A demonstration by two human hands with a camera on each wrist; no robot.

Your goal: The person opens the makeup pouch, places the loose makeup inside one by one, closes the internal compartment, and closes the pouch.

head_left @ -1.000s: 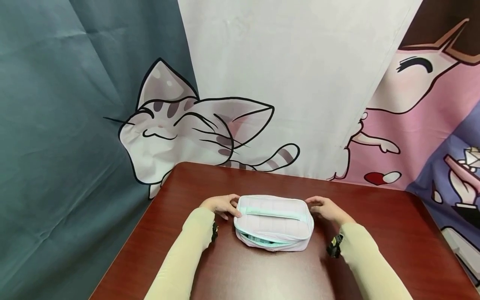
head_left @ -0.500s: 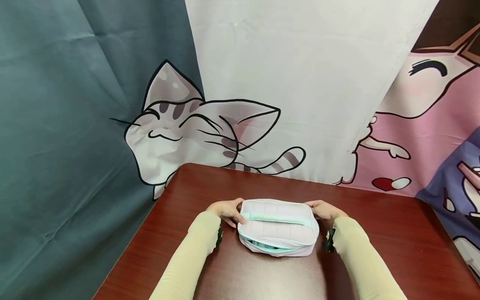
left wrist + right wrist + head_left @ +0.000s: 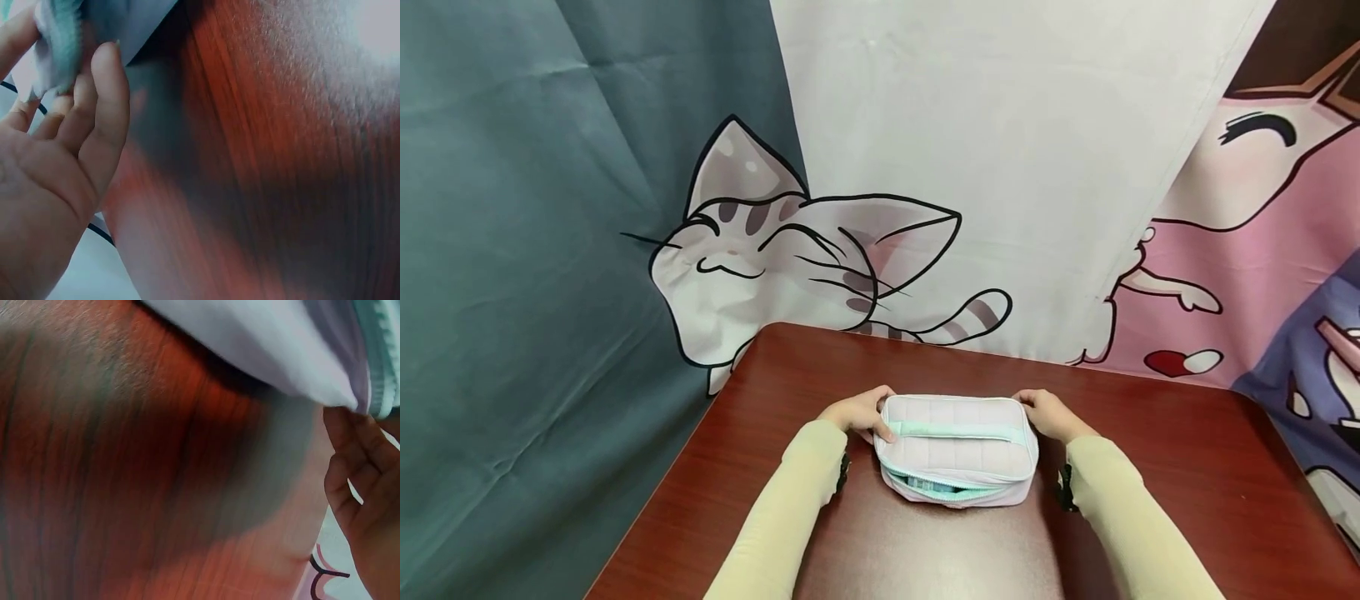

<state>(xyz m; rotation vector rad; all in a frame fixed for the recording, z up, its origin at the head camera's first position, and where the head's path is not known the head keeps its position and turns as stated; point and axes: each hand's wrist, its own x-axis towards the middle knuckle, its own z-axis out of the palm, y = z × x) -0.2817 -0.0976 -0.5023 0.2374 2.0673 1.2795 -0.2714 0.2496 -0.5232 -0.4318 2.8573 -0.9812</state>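
A pale pinkish-white quilted pouch lies on the table with its mint-green handle strap on top. Its mint zipper is partly undone at the near side, and bluish contents show through the gap. My left hand grips the pouch's left end, thumb on the top edge; in the left wrist view the fingers curl at that end beside the zipper. At the far right corner, my right hand pinches the pouch, and the right wrist view shows fingers against its edge, partly hidden by the fabric.
The dark red-brown wooden table extends on both sides of the pouch. Behind it hangs a curtain printed with a cartoon cat and a figure. A dark wrist device sits at the right cuff.
My right hand has come in from beside the pouch to take its far right corner. The left hand has closed on the left end. The pouch looks slightly turned.
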